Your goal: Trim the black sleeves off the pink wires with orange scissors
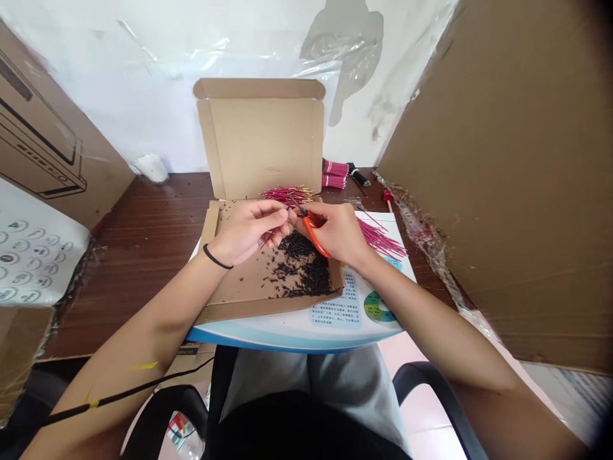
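Above the open cardboard box (pixel 265 147), I read the left hand (pixel 246 230) pinched on a thin wire (pixel 266 240), the right hand (pixel 335 233) closed around orange-handled scissors (pixel 313 233).

Head-worn view facing forward and down at the desk (pixel 143 255)

A brown wooden bench (pixel 143 255) runs beneath and around the hands (pixel 246 230) (pixel 338 233), and a printed sheet (pixel 368 326) lies on it just below and right of them. Well left of them, a white tub (pixel 152 168) stands against a wall hung with clear plastic (pixel 119 70); farther left are a carton (pixel 52 134) and a sheet of round icons (pixel 33 262). A tall cardboard panel (pixel 498 172) stands right, with a small red-tipped tool (pixel 387 198) before it. A black chair arm (pixel 431 383) sits below the hands.
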### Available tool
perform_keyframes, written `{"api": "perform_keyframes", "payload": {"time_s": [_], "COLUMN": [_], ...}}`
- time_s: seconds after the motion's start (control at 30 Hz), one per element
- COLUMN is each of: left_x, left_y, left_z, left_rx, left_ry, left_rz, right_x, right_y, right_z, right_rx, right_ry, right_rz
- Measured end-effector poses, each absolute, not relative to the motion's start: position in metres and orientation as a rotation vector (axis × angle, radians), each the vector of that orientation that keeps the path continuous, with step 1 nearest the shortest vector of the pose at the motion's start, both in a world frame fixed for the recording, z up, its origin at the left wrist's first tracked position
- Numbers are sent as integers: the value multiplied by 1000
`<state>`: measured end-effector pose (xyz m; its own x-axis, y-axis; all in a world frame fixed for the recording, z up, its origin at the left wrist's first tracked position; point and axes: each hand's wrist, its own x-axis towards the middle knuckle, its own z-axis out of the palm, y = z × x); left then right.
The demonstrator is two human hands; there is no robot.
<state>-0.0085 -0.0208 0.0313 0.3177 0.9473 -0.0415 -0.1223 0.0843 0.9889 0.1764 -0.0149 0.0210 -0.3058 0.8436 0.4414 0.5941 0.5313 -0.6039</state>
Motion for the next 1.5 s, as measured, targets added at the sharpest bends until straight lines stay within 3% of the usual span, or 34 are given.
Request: {"api": "perform_keyframes", "payload": {"time_s": [0.7,1.5], "left_x": [-6,-9], "left_y": [-22,-23], "left_z": [35,33], "left_rx": [1219,1285], "left_ry": [944,882], "left_rz": [914,879], "right_x": [183,184], "right_y": [-9,-8], "right_z": [24,22], "right_rx": [-938,-928], "right_ry": [-2193,-2198], "right_rz": [540,371]}}
